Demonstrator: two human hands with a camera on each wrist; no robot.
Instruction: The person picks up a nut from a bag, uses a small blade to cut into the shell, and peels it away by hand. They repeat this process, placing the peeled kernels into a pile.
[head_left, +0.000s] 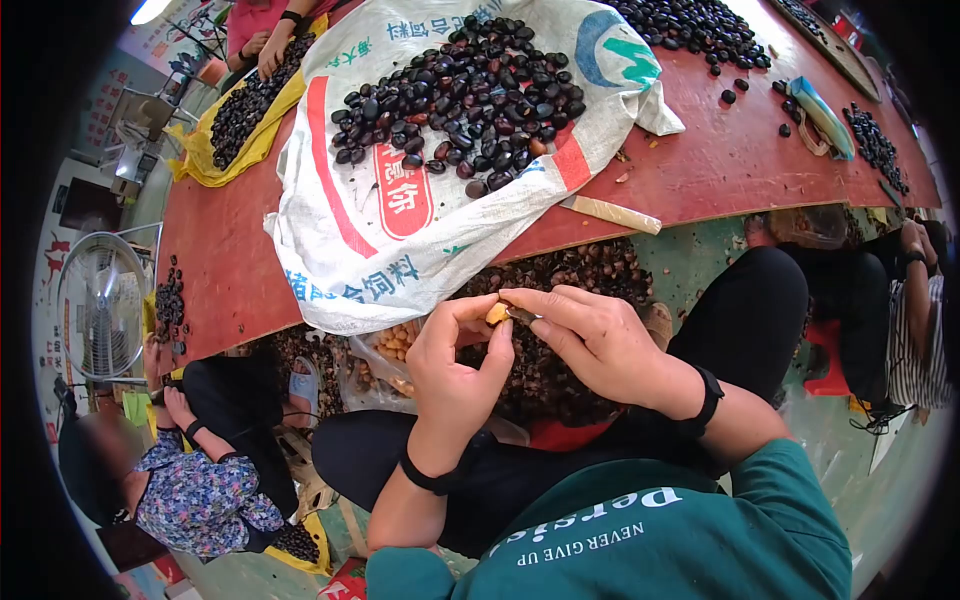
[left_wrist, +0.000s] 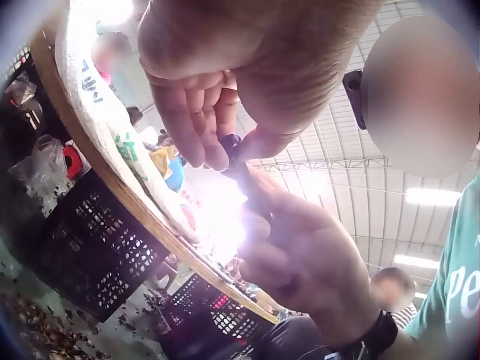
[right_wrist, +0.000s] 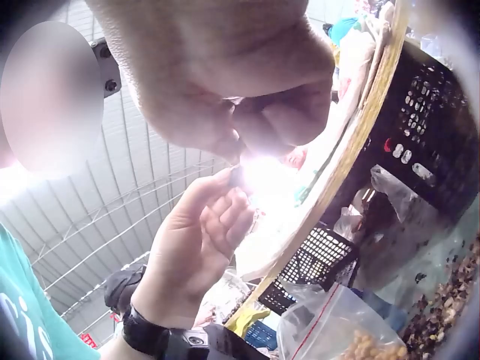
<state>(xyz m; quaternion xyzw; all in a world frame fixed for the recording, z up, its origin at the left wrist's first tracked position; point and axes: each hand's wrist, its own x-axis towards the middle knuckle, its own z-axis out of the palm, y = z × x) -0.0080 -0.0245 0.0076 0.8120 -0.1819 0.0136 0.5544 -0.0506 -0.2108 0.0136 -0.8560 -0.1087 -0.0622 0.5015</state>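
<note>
In the head view my left hand point(head_left: 455, 360) pinches a seed between thumb and forefinger. Its yellow kernel point(head_left: 497, 314) shows, while dark skin still covers the seed point(left_wrist: 231, 145) in the left wrist view. Right against it, my right hand point(head_left: 600, 350) grips a small dark piece point(head_left: 523, 316) between thumb and fingers; I cannot tell whether it is a blade or shell. The right forefinger reaches over the seed's top. Both hands are above my lap, just off the table edge. Glare washes out the fingertips in the right wrist view.
A heap of glossy dark seeds point(head_left: 470, 100) lies on a white woven sack point(head_left: 300, 215) over the red table point(head_left: 215, 260). Near the edge is a tan stick-like handle point(head_left: 615, 213). Below are peeled kernels point(head_left: 397, 342) in a plastic bag and scattered shells point(head_left: 590, 275). Other people sit around.
</note>
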